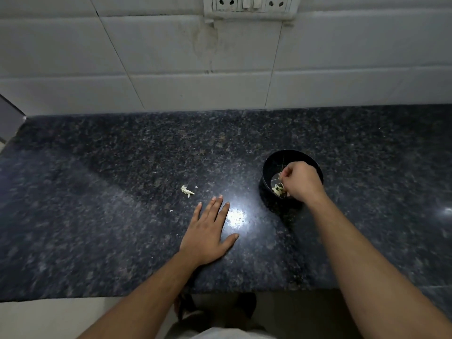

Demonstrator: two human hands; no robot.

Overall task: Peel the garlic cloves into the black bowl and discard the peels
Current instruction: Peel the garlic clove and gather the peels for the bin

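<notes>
Your left hand (208,234) lies flat on the dark speckled counter (97,192), palm down, fingers straight and slightly spread, gripping nothing. Your right hand (302,183) hangs over the one black bowl (269,167), which stands on the counter to the right of your left hand and well apart from it. The fingers of that right hand are curled in with the tips drawn together over the bowl's opening; you may be pinching something small there, but whether anything is actually between the fingertips cannot be told. Down inside the bowl, just under your knuckles, sit pale garlic cloves (277,188): a few at least, though your hand covers part of the heap, so no firm count is possible.

On the counter ahead of your left fingertips lies one larger scrap of peel (187,191), whitish and ragged. Two tiny flecks lie near it, one just to its right and one closer to your left hand's little-finger side.

Behind the counter runs a wall of white tiles (171,57), with one switch and socket plate (247,4) at the top.
</notes>
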